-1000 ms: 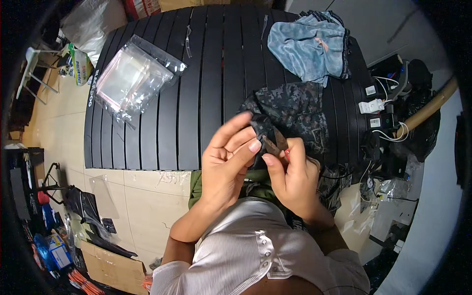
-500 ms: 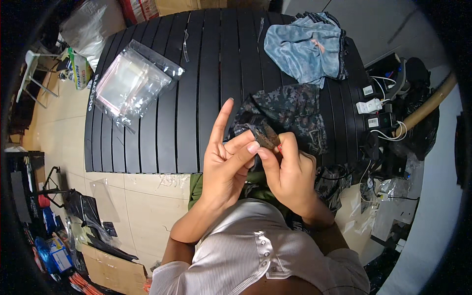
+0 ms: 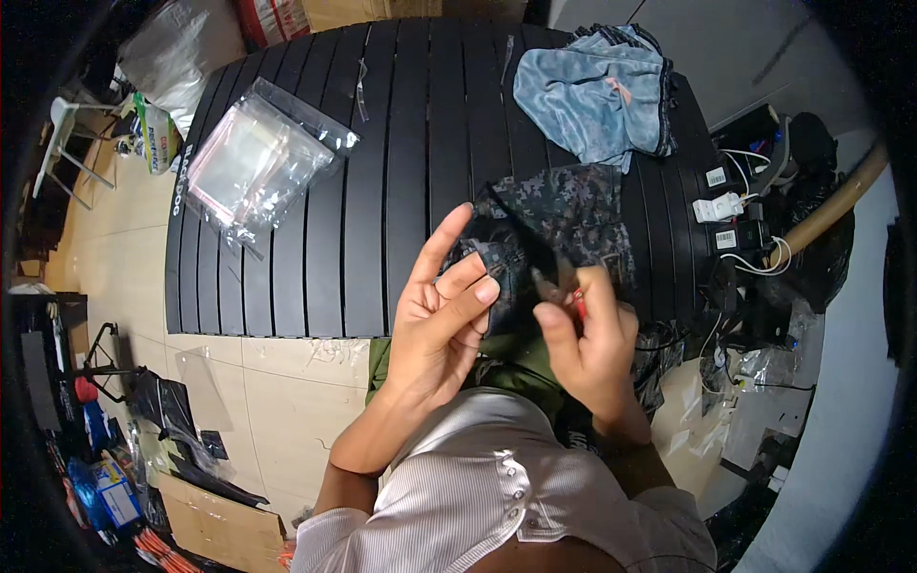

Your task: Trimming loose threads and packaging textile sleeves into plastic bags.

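Note:
A dark camouflage-print garment (image 3: 578, 205) lies bunched at the table's near edge, with a black band across it. My left hand (image 3: 441, 304) pinches the garment's near part between thumb and a finger, while the index finger points up. Exactly what lies between those fingertips is hard to make out. Just right of it, my right hand (image 3: 592, 334) is closed around a small red-handled tool (image 3: 579, 304). Its greyish tip is blurred and points toward the cloth; the rest is hidden in the fingers.
On the black slatted table (image 3: 330, 239), clear plastic bags (image 3: 253, 167) lie at the left and light blue garments (image 3: 592, 95) at the far right. White chargers with cables (image 3: 718, 207) sit by the right edge. Cardboard (image 3: 220, 525) rests on the floor at lower left.
My right hand has drawn away to the right and slightly down with the red-handled tool. The cloth raised between both hands has dropped and spread. My left hand has barely moved.

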### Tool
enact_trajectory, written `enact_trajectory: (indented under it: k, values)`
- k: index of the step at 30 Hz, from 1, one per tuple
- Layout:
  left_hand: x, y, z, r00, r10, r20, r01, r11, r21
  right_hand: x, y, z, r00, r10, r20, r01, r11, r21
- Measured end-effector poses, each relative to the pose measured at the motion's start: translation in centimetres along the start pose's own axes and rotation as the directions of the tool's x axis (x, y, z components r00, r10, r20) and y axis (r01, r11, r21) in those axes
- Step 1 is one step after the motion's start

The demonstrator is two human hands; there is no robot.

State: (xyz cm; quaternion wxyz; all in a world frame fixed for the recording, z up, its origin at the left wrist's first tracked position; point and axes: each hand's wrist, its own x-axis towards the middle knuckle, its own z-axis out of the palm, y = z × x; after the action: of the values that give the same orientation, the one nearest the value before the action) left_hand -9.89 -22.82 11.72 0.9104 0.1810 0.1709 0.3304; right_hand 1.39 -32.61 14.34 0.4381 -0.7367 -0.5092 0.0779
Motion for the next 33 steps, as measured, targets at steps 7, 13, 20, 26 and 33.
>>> enact_trajectory:
  k: [7, 13, 20, 26, 33]
  values:
    - [-0.1, 0.0, 1.2, 0.999, -0.055, 0.002, 0.055, 0.992, -0.118, 0.2, 0.3, 1.2, 0.986, -0.160, -0.051, 0.149, 0.975, -0.166]
    - [0.0, -0.2, 1.0, 0.997, -0.057, 0.052, 0.066, 0.981, -0.181, 0.2, 0.1, 0.7, 0.989, -0.146, -0.040, 0.145, 0.989, -0.004]
    - [0.0, -0.2, -0.4, 0.997, -0.062, 0.045, 0.070, 0.978, -0.194, 0.1, 0.5, 1.0, 0.989, -0.089, -0.118, 0.097, 0.993, 0.066]
    - [0.1, -0.4, 0.5, 0.984, -0.089, -0.154, 0.065, 0.985, -0.157, -0.2, 0.1, 1.0, 0.995, -0.028, -0.096, 0.032, 0.999, 0.042]
    - [0.1, -0.6, 0.6, 0.984, -0.067, -0.167, 0.047, 0.991, -0.125, 0.3, -0.6, 0.9, 0.999, -0.029, -0.015, 0.029, 0.999, 0.021]
